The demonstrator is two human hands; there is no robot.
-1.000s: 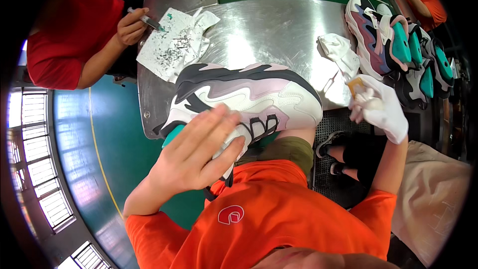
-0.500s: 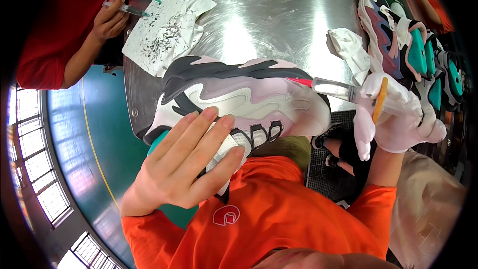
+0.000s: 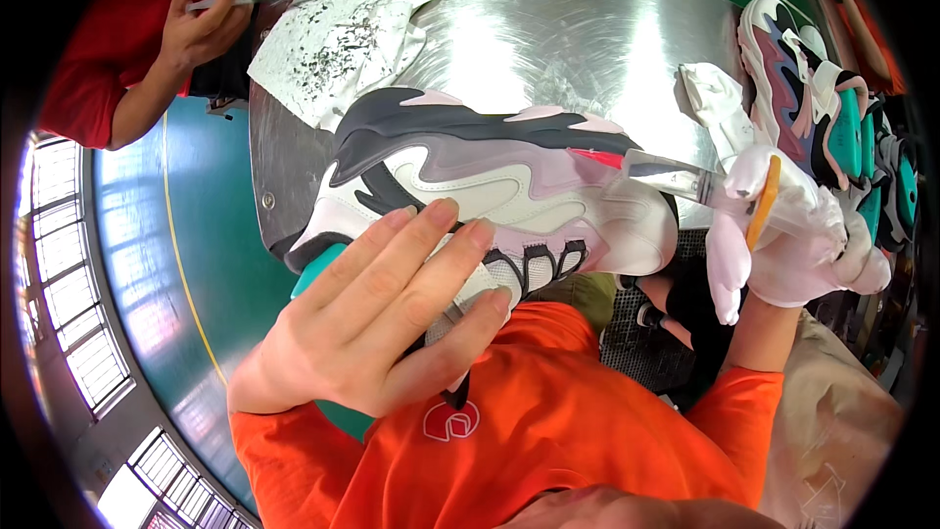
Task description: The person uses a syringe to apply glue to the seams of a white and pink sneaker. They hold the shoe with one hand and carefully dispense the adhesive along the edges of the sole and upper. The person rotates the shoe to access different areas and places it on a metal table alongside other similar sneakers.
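Observation:
A white, mauve and dark grey sneaker (image 3: 509, 176) is held on its side at the near edge of the metal table, its sole turned away from me and its toe to the right. My bare left hand (image 3: 382, 313) grips it around the upper near the collar; the thumb lies by the laces. In my right hand (image 3: 793, 225), which wears a white glove, is a clear syringe (image 3: 674, 176) with a red tip. That tip meets the sneaker along the line between sole and upper, toward the forefoot. An orange strip (image 3: 764, 204) shows beside the gloved fingers.
A speckled white cloth (image 3: 328, 49) lies at the table's left, near a co-worker's hand (image 3: 204, 29) holding another syringe. To the right are a crumpled white cloth (image 3: 720, 108) and several sneakers with teal linings (image 3: 850, 137). The metal table (image 3: 548, 29) reflects bright light.
The red tip has shifted slightly leftward along the sneaker's sole line, toward the heel. The sneaker sits a little farther right in view. The co-worker's fingers have moved on their syringe.

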